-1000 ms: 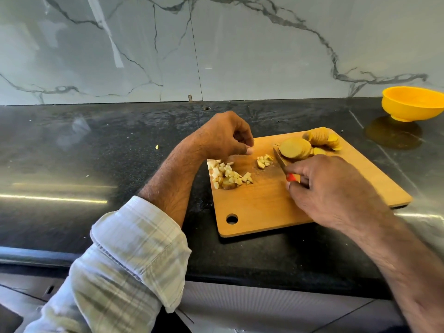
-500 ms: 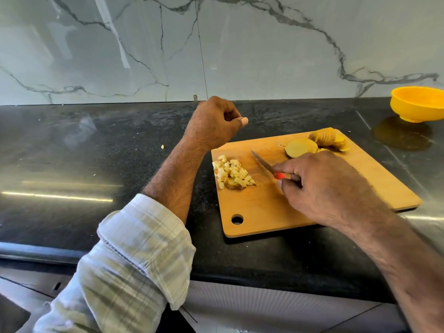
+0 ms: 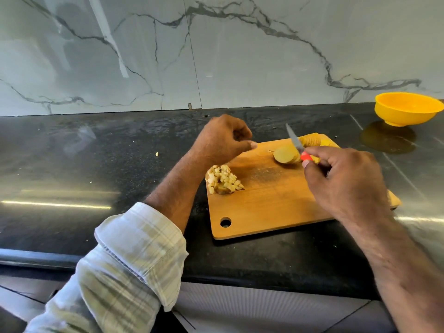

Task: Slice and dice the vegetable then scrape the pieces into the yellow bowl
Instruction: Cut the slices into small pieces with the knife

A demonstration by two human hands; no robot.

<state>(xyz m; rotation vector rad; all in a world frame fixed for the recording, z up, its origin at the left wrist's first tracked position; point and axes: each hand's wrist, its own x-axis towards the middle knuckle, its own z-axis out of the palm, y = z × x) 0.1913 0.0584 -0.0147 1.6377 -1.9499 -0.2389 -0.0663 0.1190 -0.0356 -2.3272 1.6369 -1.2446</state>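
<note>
- Pale plaid rolled-up sleeve (image 3: 134, 255) is seen nearest, on the left forearm; its lower part is cut off by the bottom frame edge.
- Bare right forearm is cut off at the bottom right corner.
- Black polished stone countertop (image 3: 72, 169) is seen under everything; glare streaks are spread across it.
- Rectangular wooden cutting board (image 3: 264, 203) with a round hole at its near left corner is laid on the countertop; its right end is hidden by the right hand.
- Heap of small pale diced vegetable cubes (image 3: 223, 179) is piled at the board's left edge, touching the left wrist.
- Right hand (image 3: 346, 181) is wrapped around the small red-handled knife (image 3: 298, 145); most of the handle is hidden in the grip, and the blade is raised, pointing away to the left.
- Left hand (image 3: 223, 140) is clenched loosely over the board's far left corner; nothing is seen held in it.
- Round yellowish vegetable slices (image 3: 286, 155) are lying at the board's far side, partly hidden by blade and fingers; their count cannot be told.
- Round yellow plastic bowl (image 3: 406, 109) is set far right, well apart from the board; nothing is made out inside, and its right rim is cut off.
- White marble-veined backsplash (image 3: 216, 56) is seen behind.
</note>
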